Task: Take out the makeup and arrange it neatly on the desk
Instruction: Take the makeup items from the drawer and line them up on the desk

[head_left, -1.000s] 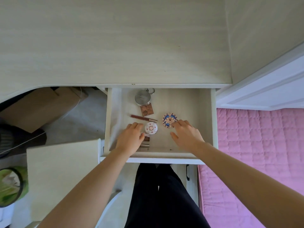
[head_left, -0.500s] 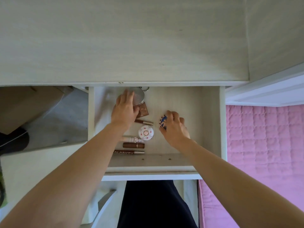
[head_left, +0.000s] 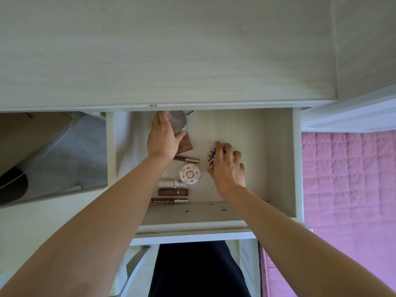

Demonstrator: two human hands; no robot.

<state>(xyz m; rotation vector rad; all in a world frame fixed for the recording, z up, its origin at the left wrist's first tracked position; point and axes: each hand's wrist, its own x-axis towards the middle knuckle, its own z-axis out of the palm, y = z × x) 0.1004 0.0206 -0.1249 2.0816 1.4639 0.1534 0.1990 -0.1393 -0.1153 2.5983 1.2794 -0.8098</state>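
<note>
The open drawer (head_left: 280, 163) under the pale wooden desk top (head_left: 167, 52) holds makeup. My left hand (head_left: 164, 138) grips the round silver compact (head_left: 177, 123) at the drawer's back, partly covering a brown square palette (head_left: 186, 144). My right hand (head_left: 228, 166) holds a round blue-patterned compact (head_left: 212, 158) on edge, lifted off the drawer floor. Between my arms lie a slim brown tube (head_left: 186, 158), a white floral round compact (head_left: 190, 174), a white patterned tube (head_left: 171, 183), a brown lipstick (head_left: 173, 192) and a labelled lip gloss (head_left: 169, 201).
A pink quilted bed (head_left: 347, 189) lies to the right of the drawer. A cardboard box (head_left: 32, 133) sits under the desk at left, and a white chair (head_left: 132, 266) stands below by my dark-clothed legs (head_left: 199, 271).
My left hand moved from the white floral compact back to the silver compact and closed on it. My right hand tilted the blue-patterned compact up off the drawer floor. The camera moved closer.
</note>
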